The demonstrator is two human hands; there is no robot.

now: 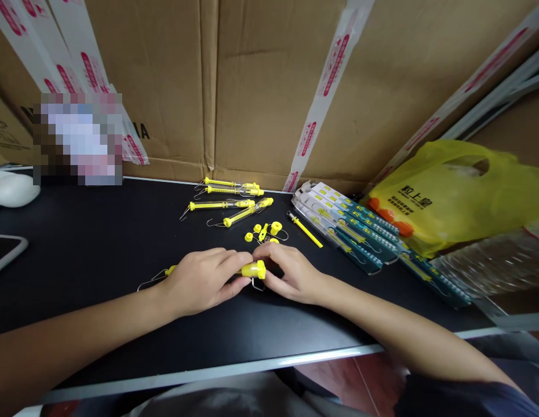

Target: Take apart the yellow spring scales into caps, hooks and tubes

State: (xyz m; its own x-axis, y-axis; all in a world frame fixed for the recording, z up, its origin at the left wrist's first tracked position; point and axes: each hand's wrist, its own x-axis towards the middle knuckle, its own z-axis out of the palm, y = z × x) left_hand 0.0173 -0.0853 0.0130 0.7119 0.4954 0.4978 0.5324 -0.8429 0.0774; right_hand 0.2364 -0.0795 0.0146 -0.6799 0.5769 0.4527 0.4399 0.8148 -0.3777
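Observation:
My left hand (200,281) is wrapped round a yellow and clear tubular spring scale (254,270), which lies sideways above the table's near part. Its wire hook sticks out on the left, past the wrist. At the other end, thumb and fingers of my right hand (298,275) curl about the yellow cap, where a bent metal loop hangs down. Just beyond the hands lie small yellow caps (276,227) and a flat yellow piece (263,232). Farther back rest several assembled spring scales (247,212) with hooks pointing left. A slim yellow rod with a metal end (306,230) lies to the right.
On the right, boxed spring scales (339,223) are stacked beside a yellow plastic bag (452,200) and clear plastic packaging (482,263). A large cardboard box (261,87) stands along the black table's (99,243) back edge. A phone-like device (6,252) and a white rounded object (15,188) are at left.

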